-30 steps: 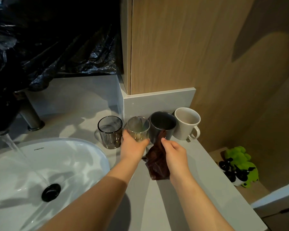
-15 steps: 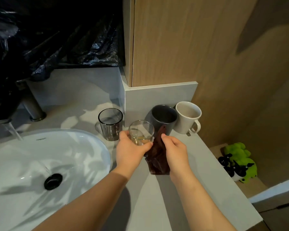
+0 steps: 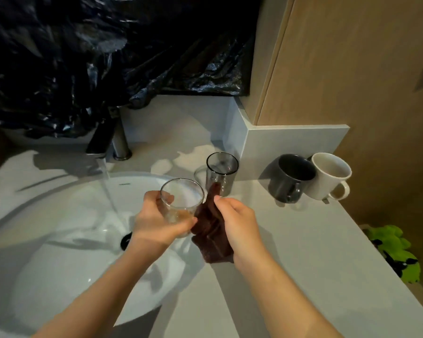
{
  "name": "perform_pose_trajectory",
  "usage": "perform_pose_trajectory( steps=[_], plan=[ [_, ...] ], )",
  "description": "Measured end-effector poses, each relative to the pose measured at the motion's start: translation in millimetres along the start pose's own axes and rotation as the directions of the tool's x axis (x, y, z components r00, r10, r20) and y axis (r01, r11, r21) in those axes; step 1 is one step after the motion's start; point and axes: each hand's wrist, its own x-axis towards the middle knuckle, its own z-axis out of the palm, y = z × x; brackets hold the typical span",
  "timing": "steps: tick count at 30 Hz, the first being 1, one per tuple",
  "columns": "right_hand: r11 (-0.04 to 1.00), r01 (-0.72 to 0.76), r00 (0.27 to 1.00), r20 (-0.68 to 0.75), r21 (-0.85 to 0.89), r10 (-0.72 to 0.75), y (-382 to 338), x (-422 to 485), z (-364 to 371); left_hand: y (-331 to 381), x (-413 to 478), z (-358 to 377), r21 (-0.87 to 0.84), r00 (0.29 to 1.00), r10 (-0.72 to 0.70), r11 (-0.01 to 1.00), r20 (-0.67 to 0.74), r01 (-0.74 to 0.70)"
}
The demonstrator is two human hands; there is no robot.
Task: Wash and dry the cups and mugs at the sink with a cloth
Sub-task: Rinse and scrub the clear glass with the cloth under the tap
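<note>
The clear glass (image 3: 182,203) is upright and held up over the right edge of the sink (image 3: 59,240), just right of the running water (image 3: 110,191). The left hand (image 3: 156,222) wraps it low down, fingers curled behind and thumb pressed across the front near the base. Touching the glass on its right is a dark brown cloth (image 3: 209,231), bunched and hanging. The right hand (image 3: 239,223) pinches the cloth near its top between thumb and fingertips, with the rest draping under the palm toward the counter (image 3: 303,264).

Behind the hands a smoked glass (image 3: 222,172) stands on the counter. Farther right, against the low wall, a dark grey mug (image 3: 291,178) and a white mug (image 3: 327,176) stand touching each other. The tap (image 3: 115,140) rises behind the sink, with black plastic sheeting (image 3: 83,57) above it. A wooden cabinet (image 3: 352,69) fills the right, and a green toy (image 3: 396,252) lies below the counter edge.
</note>
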Motion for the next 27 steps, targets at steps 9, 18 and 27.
perform_pose_trajectory(
  steps=[9,18,27],
  plan=[
    [0.996,-0.072,0.994,0.081,-0.042,0.076,13,12,120,-43,40,-106,0.014,0.984,-0.099,0.995,-0.146,0.102],
    [0.992,-0.100,0.995,0.019,0.073,0.099,25,30,168,-63,88,-146,0.172,0.995,-0.104,0.980,0.005,0.102],
    [0.989,-0.077,0.987,-0.130,0.130,0.093,31,30,170,-53,97,-148,0.361,0.987,-0.134,0.928,0.090,0.093]
  ],
)
